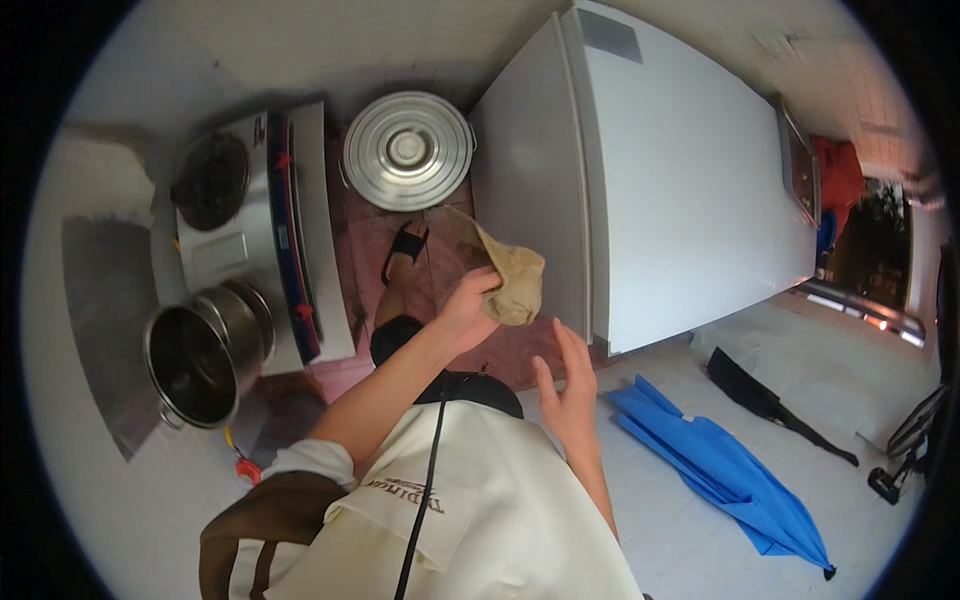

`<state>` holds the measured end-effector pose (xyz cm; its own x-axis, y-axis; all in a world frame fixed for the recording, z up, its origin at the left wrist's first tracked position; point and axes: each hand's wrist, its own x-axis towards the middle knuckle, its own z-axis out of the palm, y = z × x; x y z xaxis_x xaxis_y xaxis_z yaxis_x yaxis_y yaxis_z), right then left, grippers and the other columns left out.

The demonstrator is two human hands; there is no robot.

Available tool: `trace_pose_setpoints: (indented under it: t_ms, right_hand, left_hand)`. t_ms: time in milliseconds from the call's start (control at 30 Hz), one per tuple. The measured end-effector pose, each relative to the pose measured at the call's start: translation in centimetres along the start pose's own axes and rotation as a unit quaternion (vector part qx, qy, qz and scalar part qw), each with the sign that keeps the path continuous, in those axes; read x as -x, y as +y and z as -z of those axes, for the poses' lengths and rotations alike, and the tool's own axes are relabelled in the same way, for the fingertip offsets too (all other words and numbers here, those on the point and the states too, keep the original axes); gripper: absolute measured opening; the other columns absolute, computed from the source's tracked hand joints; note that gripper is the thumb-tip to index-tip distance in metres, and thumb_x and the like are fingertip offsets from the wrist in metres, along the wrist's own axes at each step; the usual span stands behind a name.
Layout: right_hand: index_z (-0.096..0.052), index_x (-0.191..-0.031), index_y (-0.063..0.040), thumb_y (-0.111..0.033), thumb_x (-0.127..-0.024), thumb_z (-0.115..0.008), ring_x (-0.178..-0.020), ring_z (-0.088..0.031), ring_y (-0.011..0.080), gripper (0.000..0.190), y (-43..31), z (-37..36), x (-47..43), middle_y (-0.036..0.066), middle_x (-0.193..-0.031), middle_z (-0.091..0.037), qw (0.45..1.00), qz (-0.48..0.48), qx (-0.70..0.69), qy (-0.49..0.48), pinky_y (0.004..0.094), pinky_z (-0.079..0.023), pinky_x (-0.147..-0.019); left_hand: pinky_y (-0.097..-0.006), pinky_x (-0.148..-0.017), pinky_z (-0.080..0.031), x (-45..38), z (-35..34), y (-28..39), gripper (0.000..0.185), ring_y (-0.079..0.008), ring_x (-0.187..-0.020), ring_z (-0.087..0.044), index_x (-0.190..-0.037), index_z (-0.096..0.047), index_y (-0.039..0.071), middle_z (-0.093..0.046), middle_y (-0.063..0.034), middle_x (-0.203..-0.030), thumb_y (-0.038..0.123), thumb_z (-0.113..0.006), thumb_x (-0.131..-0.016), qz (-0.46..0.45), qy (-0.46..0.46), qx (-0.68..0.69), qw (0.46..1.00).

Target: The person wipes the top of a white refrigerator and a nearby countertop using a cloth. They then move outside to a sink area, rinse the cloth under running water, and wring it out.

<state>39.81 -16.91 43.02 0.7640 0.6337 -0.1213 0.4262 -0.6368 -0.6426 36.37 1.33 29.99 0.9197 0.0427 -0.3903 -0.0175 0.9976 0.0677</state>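
My left hand (471,309) grips a tan cloth (517,283) in front of me, above the reddish tiled floor. One end of the cloth bunches up past my fingers, and a thinner flap trails toward the lidded metal pot. To the right of the cloth is my right hand (568,371), its thumb and fingers apart and nothing in it. It is near the lower corner of the white refrigerator (697,180) without visibly holding it.
A large aluminium pot with a lid (409,150) stands on the floor ahead. At left, a gas stove (232,247) carries a deep steel pot (196,367). A blue folded umbrella (720,472) and a black one (765,401) are at right.
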Motion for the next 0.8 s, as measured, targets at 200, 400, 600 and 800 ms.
trace_pose_setpoints:
  t_ms: [200,400,600,800]
  right_hand:
    - [-0.053,-0.154,-0.003,0.000,-0.101,-0.067,-0.113,-0.073,0.0261,0.055,5.4,2.3,9.1,0.018,-0.146,-0.058,0.995,-0.087,0.015,-0.043,0.0350,-0.059,-0.093]
    - [-0.053,-0.155,-0.004,0.003,-0.101,-0.065,-0.113,-0.072,0.0251,0.056,7.4,3.4,13.5,0.019,-0.147,-0.057,0.988,-0.127,0.041,-0.077,0.0329,-0.060,-0.088]
    - [-0.051,-0.156,-0.005,0.003,-0.101,-0.065,-0.113,-0.073,0.0251,0.057,7.8,3.4,13.5,0.018,-0.148,-0.056,0.984,-0.120,0.057,-0.120,0.0344,-0.060,-0.091]
    - [-0.051,-0.156,-0.004,0.004,-0.103,-0.063,-0.115,-0.073,0.0253,0.055,6.5,3.9,10.9,0.018,-0.147,-0.056,0.989,-0.075,0.047,-0.116,0.0353,-0.061,-0.090]
  left_hand:
    - [-0.0356,-0.104,-0.051,-4.5,5.2,-13.0,0.034,-0.0165,-0.120,-0.065,-0.133,-0.067,0.000,-0.072,-0.0084,-0.128,0.015,-0.062,-0.103,-0.047,-0.019,-0.288,0.956]
    - [-0.0462,-0.093,-0.056,-5.0,5.7,-17.9,0.031,-0.0459,-0.111,-0.068,-0.120,-0.069,-0.001,-0.069,-0.0296,-0.122,0.005,-0.056,-0.093,-0.194,-0.116,-0.659,0.717]
    - [-0.0453,-0.077,-0.058,-3.9,5.3,-17.0,0.023,-0.0337,-0.090,-0.074,-0.099,-0.073,0.003,-0.075,-0.0144,-0.095,0.017,-0.066,-0.082,-0.475,-0.148,-0.777,0.385]
    - [-0.0410,-0.078,-0.057,-5.0,5.9,-19.1,0.028,-0.0243,-0.096,-0.075,-0.108,-0.078,0.007,-0.079,-0.0075,-0.106,0.024,-0.065,-0.090,-0.417,-0.143,-0.860,0.256]
